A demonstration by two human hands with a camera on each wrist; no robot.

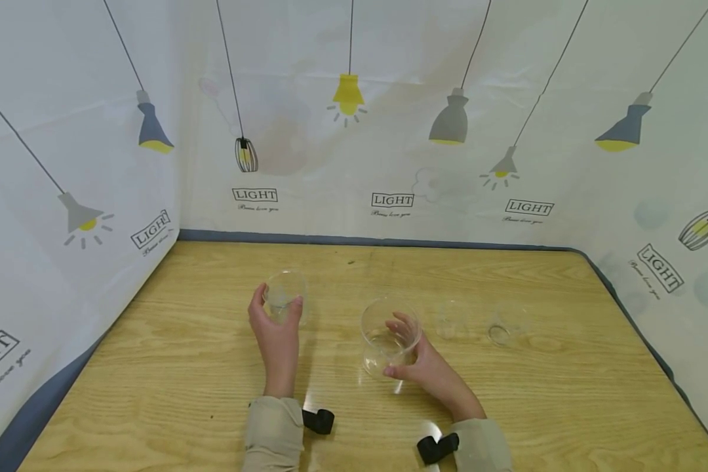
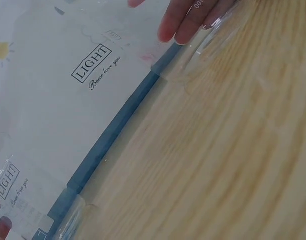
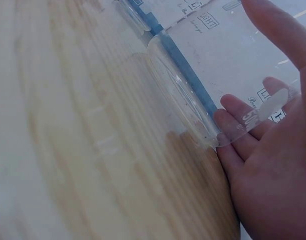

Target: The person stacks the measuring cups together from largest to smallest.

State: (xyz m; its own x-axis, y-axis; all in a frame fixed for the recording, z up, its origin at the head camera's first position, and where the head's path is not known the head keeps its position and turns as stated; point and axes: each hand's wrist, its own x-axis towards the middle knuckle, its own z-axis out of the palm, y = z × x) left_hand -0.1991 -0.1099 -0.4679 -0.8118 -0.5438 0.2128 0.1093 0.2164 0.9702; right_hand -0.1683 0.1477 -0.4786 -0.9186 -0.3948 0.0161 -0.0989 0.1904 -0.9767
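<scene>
My left hand (image 1: pixel 276 337) holds a small clear beaker (image 1: pixel 286 285) at the left of the table, thumb on its right side and fingers on its left. White digits of its scale show over the fingers (image 2: pixel 185 22) in the left wrist view. Nearer the middle, my right hand (image 1: pixel 431 370) is wrapped round the right side of a larger clear beaker (image 1: pixel 377 351). In the right wrist view that beaker carries a white "500" marking (image 3: pixel 250 118), and its base is at the table. Both beakers look upright and transparent, with no contents that I can make out.
Two smaller clear glass vessels (image 1: pixel 451 321) stand right of the large beaker; the farther one shows a round rim (image 1: pixel 499 334). The wooden table (image 1: pixel 212 367) is bordered at back and sides by a white lamp-print cloth (image 1: pixel 318 164) with a blue-grey hem.
</scene>
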